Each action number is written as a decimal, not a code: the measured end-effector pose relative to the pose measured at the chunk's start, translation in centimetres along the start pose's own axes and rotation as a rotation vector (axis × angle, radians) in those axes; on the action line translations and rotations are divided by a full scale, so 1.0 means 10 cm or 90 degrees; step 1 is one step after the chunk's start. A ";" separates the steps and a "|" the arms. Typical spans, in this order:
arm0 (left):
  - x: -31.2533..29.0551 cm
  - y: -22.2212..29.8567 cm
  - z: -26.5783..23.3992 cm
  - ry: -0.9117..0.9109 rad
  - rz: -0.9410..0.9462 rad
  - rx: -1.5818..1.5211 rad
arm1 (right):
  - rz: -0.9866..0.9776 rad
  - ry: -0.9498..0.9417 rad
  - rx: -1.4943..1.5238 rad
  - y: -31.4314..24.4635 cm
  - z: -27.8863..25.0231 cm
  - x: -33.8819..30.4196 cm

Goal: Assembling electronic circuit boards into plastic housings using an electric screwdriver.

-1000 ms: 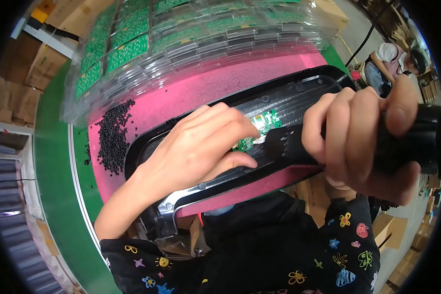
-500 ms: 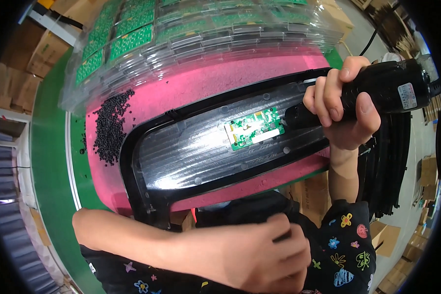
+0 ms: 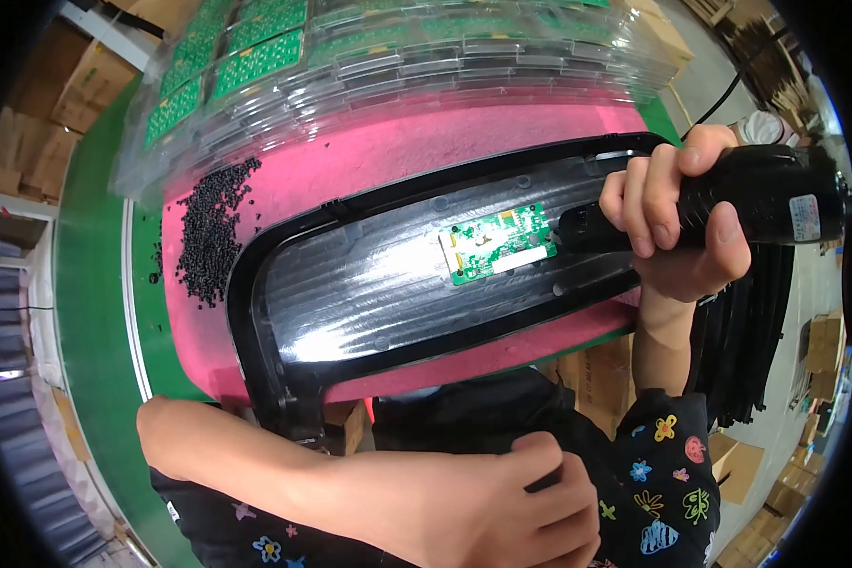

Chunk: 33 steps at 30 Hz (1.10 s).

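- At my left, the green worktop (image 3: 90, 303) curves away toward the rim of my view, with a pink mat (image 3: 350, 170) lying on it.
- On that mat's left part is a loose heap of small black screws (image 3: 210, 232); a few have spilled onto the green.
- Along the far side stand stacked clear plastic trays (image 3: 402, 71) with green boards in them.
- In the middle, a long black housing (image 3: 388, 312) lies open side up on the mat, slightly slanted, and the green circuit board (image 3: 499, 248) rests inside it, strongly lit.
- My left hand (image 3: 488, 511) is nearer to me, before my dark clothes and clear of the housing. Its fingers curl loosely inward; I cannot tell whether they pinch anything.
- My right hand (image 3: 677, 222) has its fingers wrapped tight around a black handheld tool (image 3: 762, 194), whose narrow end points left at the board's right end; I can't tell whether they touch.
- Beyond my right forearm, long black parts (image 3: 743, 341) are stacked.
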<state>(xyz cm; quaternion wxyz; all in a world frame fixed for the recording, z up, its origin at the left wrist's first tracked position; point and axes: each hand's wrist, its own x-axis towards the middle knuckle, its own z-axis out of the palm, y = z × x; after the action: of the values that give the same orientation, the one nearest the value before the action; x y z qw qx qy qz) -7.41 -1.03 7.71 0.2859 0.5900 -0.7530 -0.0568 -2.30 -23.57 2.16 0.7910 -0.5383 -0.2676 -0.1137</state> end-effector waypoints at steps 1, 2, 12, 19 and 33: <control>0.02 0.00 0.00 0.001 -0.002 0.000 | 0.001 -0.002 0.001 0.00 0.00 0.01; 0.03 -0.01 0.02 0.051 0.014 0.092 | -0.013 0.000 0.008 0.01 -0.01 0.02; -0.23 -0.53 0.09 0.144 -0.247 0.204 | -0.029 -0.016 0.077 0.00 0.01 -0.02; -0.43 -1.05 0.13 0.245 -0.286 -0.136 | -0.098 -0.063 0.146 -0.20 0.23 0.08; -0.44 -1.04 0.17 0.254 -0.344 0.018 | -0.033 -0.126 0.075 -0.09 0.20 0.14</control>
<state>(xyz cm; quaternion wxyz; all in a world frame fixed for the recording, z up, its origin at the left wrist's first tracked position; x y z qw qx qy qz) 1.23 -0.46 0.30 0.3940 0.7717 -0.4993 -0.0033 -2.16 -21.96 4.23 0.7875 -0.4927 -0.3648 -0.0645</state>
